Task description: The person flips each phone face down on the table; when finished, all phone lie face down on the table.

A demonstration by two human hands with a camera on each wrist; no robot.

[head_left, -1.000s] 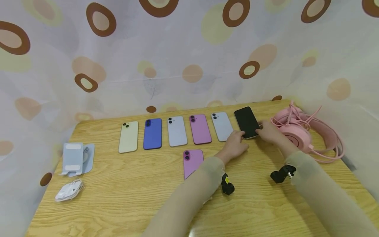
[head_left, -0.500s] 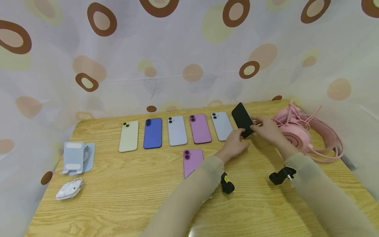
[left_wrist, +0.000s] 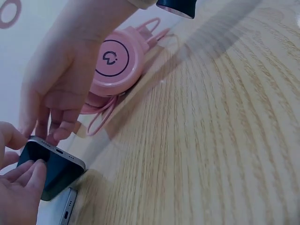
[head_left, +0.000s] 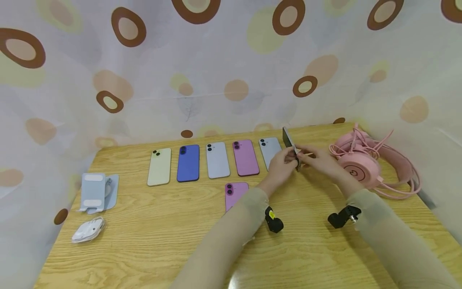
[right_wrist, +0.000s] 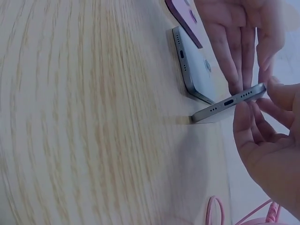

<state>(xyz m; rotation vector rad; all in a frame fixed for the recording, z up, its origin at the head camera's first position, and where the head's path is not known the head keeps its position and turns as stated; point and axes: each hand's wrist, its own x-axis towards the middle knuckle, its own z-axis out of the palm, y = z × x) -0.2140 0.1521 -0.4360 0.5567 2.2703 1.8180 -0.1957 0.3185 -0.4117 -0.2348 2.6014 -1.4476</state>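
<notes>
A smartphone (head_left: 288, 139) stands tilted up on its long edge at the right end of a row of phones, its dark screen turned towards the left hand. The left hand (head_left: 279, 166) holds it near the bottom end, fingers laid against the screen (left_wrist: 56, 173) and thumb at the upper edge. From the other side the right hand (head_left: 321, 160) grips it, thumb at the upper edge and fingers against the back. The port end (right_wrist: 228, 102) faces the right wrist camera. Close beside it lies a pale blue phone (head_left: 270, 150), partly covered by the left hand.
Left along the row lie pink (head_left: 246, 158), white (head_left: 218, 160), blue (head_left: 188, 162) and cream (head_left: 159, 166) phones. Another pink phone (head_left: 235, 193) lies nearer, partly under the left sleeve. Pink headphones (head_left: 361, 168) sit right; a phone stand (head_left: 93, 192) and wrapped earphones (head_left: 88, 229) sit left.
The smartphone has gone from lying flat, screen up, to standing on its left long edge. Both hands have risen with it, the right hand shifting left.
</notes>
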